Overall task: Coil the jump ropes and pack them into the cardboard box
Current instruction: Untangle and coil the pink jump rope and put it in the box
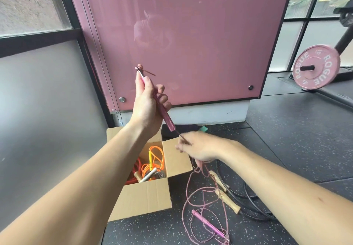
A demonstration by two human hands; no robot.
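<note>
Pink jump rope (pixel 187 185) is the one I'm on, and it's half in the air, half on the floor. My left hand (pixel 147 101) is up around the middle of the view, fingers curled round one of its pink handles (pixel 164 111). The handle tilts from 11 o'clock at the top down to 5 o'clock at the bottom. The thin cord comes out of the low end and goes straight into my right hand (pixel 200 147), just off at 5 o'clock from the handle. I'm pinching it there between my fingertips and thumb. From that hand the cord drops to the floor (pixel 286 149) and sprawls in loose, tangled loops at 6 o'clock. The second pink handle (pixel 206 223) lies among them near the bottom edge.

The cardboard box (pixel 145 197) sits on the floor at 9 o'clock from those loops, flaps open, right under my left forearm. Inside I can see an orange rope (pixel 152 160) coiled up and a red rope (pixel 136 168) along the left side. There's also a yellow handle (pixel 150 158) and a white handle (pixel 150 175).

At 3 o'clock from the pink loops a black rope (pixel 248 193) lies in wide rings, with its two wooden handles (pixel 227 200) right beside the pink tangle. Behind everything stands a glossy pink panel (pixel 181 34), and a pink Rogue weight plate (pixel 316 66) is off at 2 o'clock.
</note>
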